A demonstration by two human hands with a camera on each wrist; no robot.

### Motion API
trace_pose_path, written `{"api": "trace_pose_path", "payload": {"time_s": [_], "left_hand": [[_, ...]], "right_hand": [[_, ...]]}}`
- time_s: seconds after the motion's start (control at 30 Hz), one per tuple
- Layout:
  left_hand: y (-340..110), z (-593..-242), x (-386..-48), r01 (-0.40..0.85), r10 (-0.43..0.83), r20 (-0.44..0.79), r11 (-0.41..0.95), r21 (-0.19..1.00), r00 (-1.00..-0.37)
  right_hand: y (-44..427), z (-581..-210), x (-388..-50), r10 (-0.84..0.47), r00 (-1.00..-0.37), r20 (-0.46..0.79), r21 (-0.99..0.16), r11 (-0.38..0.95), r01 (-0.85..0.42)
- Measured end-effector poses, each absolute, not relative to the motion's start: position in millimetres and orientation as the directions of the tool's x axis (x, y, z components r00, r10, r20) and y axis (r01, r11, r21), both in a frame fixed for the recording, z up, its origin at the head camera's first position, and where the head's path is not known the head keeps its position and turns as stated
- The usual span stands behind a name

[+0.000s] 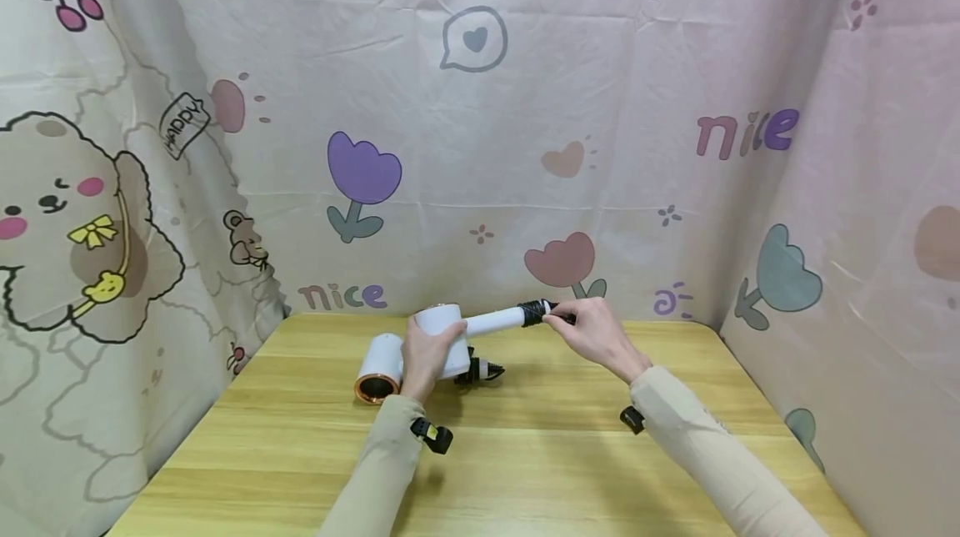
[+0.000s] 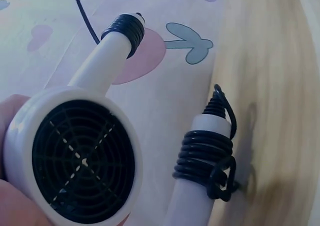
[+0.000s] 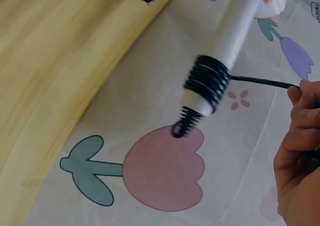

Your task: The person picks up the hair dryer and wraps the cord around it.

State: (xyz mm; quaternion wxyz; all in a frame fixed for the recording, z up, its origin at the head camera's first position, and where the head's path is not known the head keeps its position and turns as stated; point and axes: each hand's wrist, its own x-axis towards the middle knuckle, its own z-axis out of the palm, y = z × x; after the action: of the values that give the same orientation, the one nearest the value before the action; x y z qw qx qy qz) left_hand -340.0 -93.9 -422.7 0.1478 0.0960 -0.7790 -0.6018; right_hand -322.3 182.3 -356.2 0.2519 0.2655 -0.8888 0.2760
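My left hand (image 1: pixel 426 360) grips the round head of a white hair dryer (image 1: pixel 491 323), raised above the table with its handle pointing right. In the left wrist view its black grille (image 2: pixel 84 161) faces the camera. Several turns of black cord (image 3: pixel 207 81) wrap the handle's end. A stretch of that cord runs taut from the coil to my right hand (image 3: pixel 300 151), which pinches it between thumb and fingers. Beneath lies a second white hair dryer (image 1: pixel 384 353) with a copper-coloured rim, partly hidden by my left hand; its cord (image 2: pixel 204 153) is wound around its handle.
The wooden table (image 1: pixel 540 470) extends in front of and to both sides of the hands. A printed curtain (image 1: pixel 480 128) hangs close behind the table's back edge and along both sides. Black wrist cameras (image 1: pixel 432 435) sit on both sleeves.
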Motion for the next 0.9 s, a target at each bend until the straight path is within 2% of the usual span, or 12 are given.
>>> {"api": "trace_pose_path", "payload": {"time_s": [0.17,0.3,0.47,0.57,0.67,0.77,0.9], "left_hand": [[-96,-417,-341,0.051,-0.372,0.118,0.187,0.981,-0.921],[-98,-413,-342,0.045,-0.380,0.072,0.079,0.996,-0.922],[-99,-408,-342,0.039,-0.345,0.004,-0.094,0.995,-0.939],[-99,-404,-342,0.038,-0.308,-0.019,-0.178,0.983,-0.951],[-100,-403,-342,0.017,-0.255,-0.044,-0.234,0.972,-0.966],[-100,-402,-340,-0.013,-0.200,-0.068,-0.263,0.965,-0.977],[-97,-401,-338,-0.042,-0.122,-0.078,-0.275,0.961,-0.989]], "right_hand": [[185,-364,-318,-0.356,-0.748,0.560,-0.408,0.667,-0.623],[188,-369,-316,-0.419,-0.759,0.498,-0.413,0.655,-0.633],[194,-373,-312,-0.494,-0.789,0.365,-0.432,0.661,-0.614],[199,-376,-313,-0.507,-0.825,0.251,-0.515,0.651,-0.557],[208,-381,-319,-0.509,-0.855,0.101,-0.718,0.558,-0.417],[218,-387,-330,-0.489,-0.872,-0.040,-0.907,0.383,-0.173],[231,-392,-341,-0.472,-0.865,-0.169,-0.982,0.160,0.105]]}}
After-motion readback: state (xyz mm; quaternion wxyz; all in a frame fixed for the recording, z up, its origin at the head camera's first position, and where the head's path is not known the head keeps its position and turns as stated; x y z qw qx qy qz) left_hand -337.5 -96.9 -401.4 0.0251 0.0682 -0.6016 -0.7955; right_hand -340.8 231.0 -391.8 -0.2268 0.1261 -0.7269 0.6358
